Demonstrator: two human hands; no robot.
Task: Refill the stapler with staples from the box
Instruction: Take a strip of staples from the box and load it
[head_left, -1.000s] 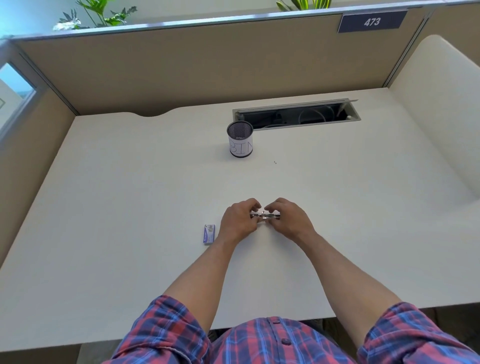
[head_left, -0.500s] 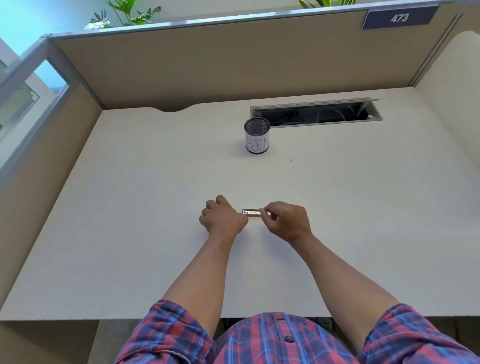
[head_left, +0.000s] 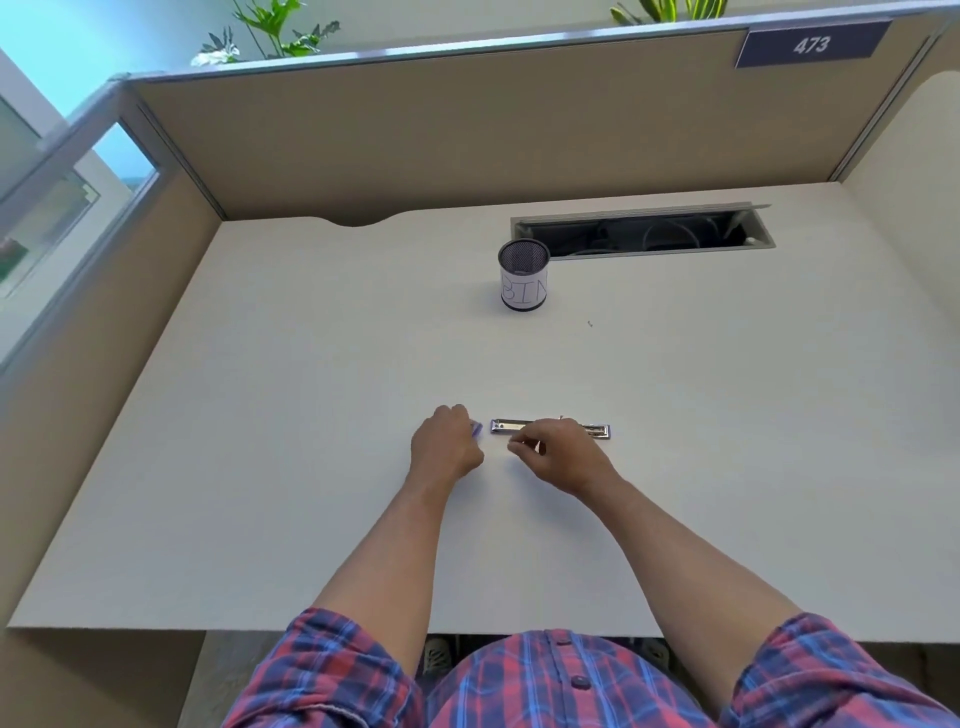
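Stapler lying opened out flat on the desk, hands at its near side.

The stapler lies mid-desk. The right hand, at its 6 o'clock, pinches something too small to identify. At 9 o'clock, the left hand grips the purple staple box. A mesh cup stands at 12 o'clock.

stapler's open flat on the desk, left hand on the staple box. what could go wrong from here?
1. The left hand covers most of the staple box, so its opening is hidden; staples could spill when it opens.
2. The stapler lies unfolded and nothing visibly steadies it; the right hand is beside it, so it may slide during loading.
3. A small metal speck already lies on the desk, so loose pieces may scatter.
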